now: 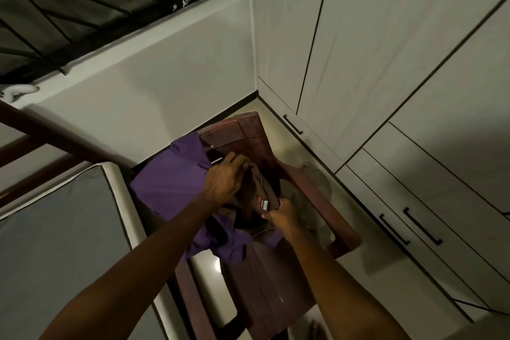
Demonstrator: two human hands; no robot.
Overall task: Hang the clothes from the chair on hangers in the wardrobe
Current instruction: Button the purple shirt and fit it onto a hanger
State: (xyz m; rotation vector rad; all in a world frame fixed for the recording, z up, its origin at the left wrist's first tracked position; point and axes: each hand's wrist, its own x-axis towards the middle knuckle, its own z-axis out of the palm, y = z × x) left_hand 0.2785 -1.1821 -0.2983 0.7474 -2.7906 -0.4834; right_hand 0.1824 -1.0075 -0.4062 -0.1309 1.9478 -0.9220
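While brown garment (255, 188) lies atop chair (317, 188), left hand (225, 178) grips far collar end, right hand (281, 214) pinches near end.

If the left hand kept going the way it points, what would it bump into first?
Probably the chair's backrest. The left hand grips the dark brown garment and points up-right toward it; depth is hard to judge.

— What is that chair (278, 279) showing?
— Moulded maroon plastic, smooth, its seat catching a glossy glint. The purple garment (171, 185) lying on it is looking like soft matt cloth.
— And on the right?
— The wardrobe (386, 63) is showing a pale matt laminate with faint grain, carrying dark metal handles (422, 226).
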